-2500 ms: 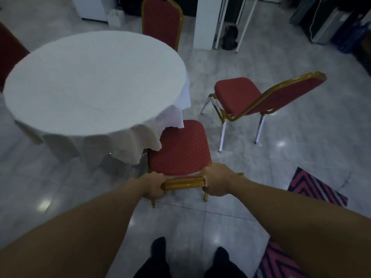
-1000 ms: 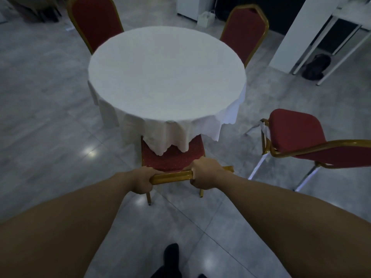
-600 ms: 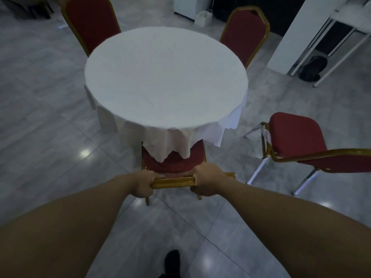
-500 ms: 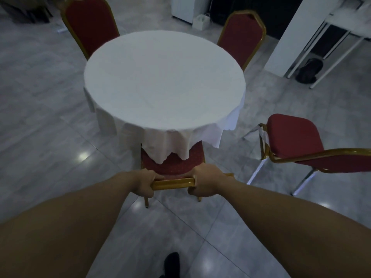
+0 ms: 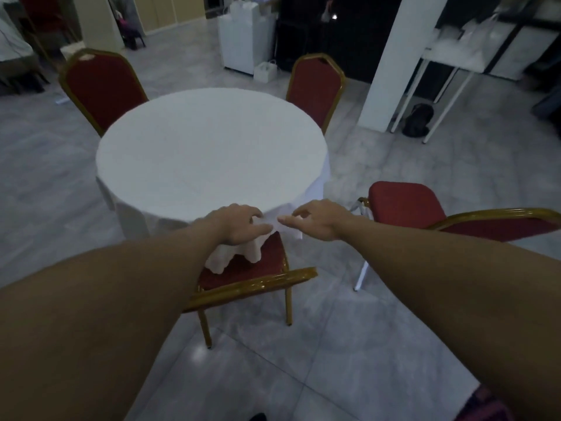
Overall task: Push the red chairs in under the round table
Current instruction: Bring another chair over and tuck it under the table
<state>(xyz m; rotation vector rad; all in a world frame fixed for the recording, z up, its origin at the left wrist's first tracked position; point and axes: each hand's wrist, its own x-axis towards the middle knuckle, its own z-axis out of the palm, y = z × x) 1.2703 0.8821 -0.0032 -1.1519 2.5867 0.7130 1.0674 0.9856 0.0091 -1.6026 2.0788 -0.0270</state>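
The round table wears a white cloth that hangs down onto the seat of the near red chair. This chair's gold back rail is free below my forearms, and its seat sits partly under the table. My left hand and my right hand are at the cloth's near hem, fingers apart and touching it. A second red chair stands to the right, clear of the table. Two more red chairs are tucked in at the far left and the far right.
A white pillar rises at the back right, next to a white-legged table with a black bag under it. A white cabinet and small bag stand behind. A striped rug shows at bottom right.
Both hands have let go of the near chair's back rail and moved up and forward to the cloth's hem. The chair stays partly under the table.
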